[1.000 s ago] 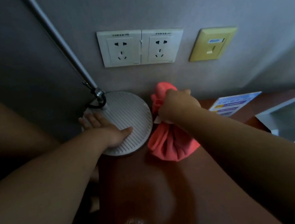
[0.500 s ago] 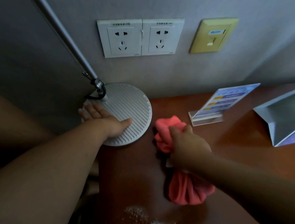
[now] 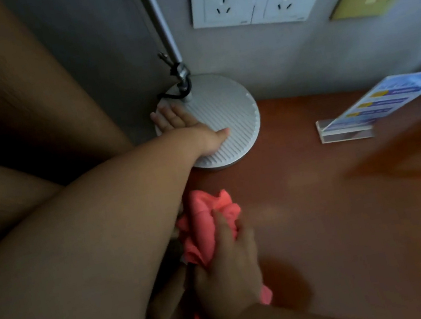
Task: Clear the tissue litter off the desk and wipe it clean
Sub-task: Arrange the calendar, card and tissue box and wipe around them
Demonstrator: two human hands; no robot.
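Nearest, the right hand (image 3: 223, 272) grips the bunched cloth (image 3: 202, 217) at the left edge of the desk (image 3: 327, 223) — wiping looks under way. No tissue shows, though the arms hide part of the desk. Farther back, the left hand (image 3: 187, 129) lies flat, fingers straight, on the lamp base (image 3: 231, 122).
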